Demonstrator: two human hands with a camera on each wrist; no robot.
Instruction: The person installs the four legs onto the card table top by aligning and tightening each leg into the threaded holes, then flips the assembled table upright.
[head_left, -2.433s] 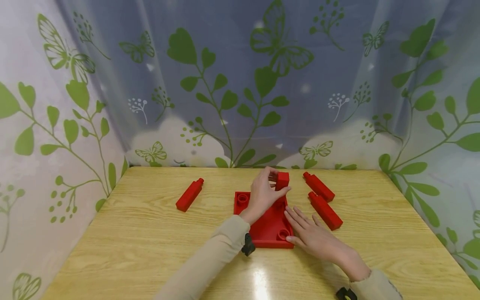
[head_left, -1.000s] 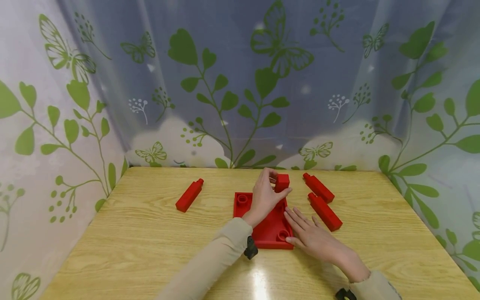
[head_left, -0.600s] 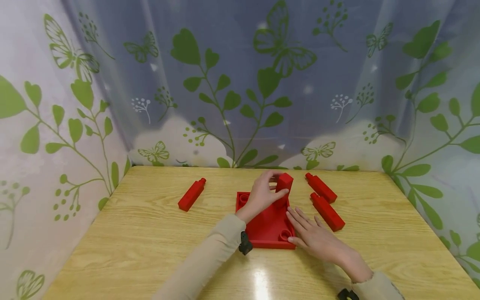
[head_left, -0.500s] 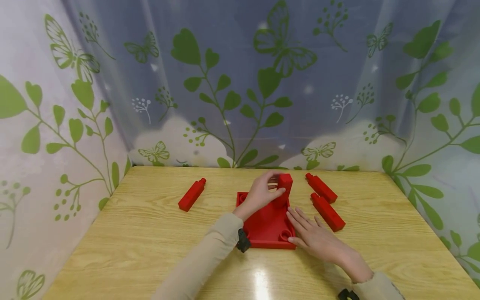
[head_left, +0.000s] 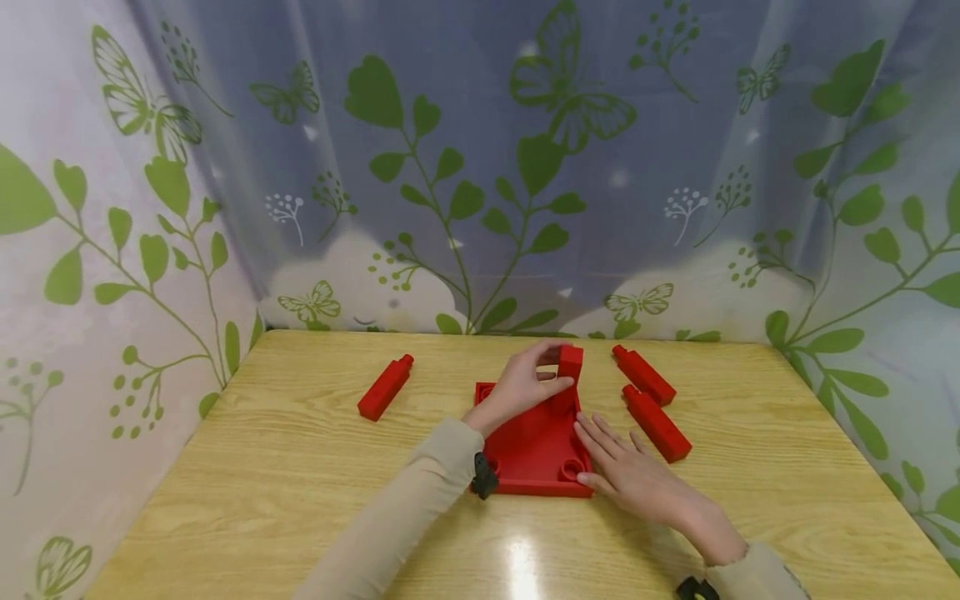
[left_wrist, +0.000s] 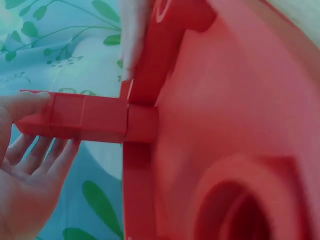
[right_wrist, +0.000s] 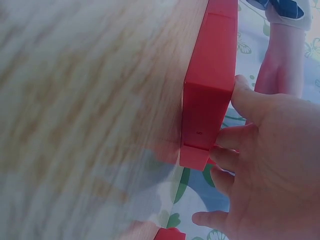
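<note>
An upturned red square tabletop (head_left: 536, 454) with raised rims and round corner sockets lies on the wooden table. At its far right corner, my left hand (head_left: 517, 387) pinches a red table leg (head_left: 572, 362) near its upper end, thumb on one side and fingers on the other. In the left wrist view the leg (left_wrist: 95, 117) stands straight in line with the corner socket (left_wrist: 142, 124), its base right at it. My right hand (head_left: 637, 479) rests along the tabletop's right rim. From the right wrist, the fingers (right_wrist: 230, 157) lie extended against its side (right_wrist: 210, 65).
Two more red legs (head_left: 643, 377) (head_left: 656, 423) lie side by side to the right of the tabletop. Another leg (head_left: 386, 388) lies on the left. A patterned curtain (head_left: 480, 167) hangs behind the wooden table (head_left: 285, 467).
My left hand has turned the leg about its upright axis, and its wrist has shifted slightly left. The right hand has kept its place on the rim. The head view has moved a little.
</note>
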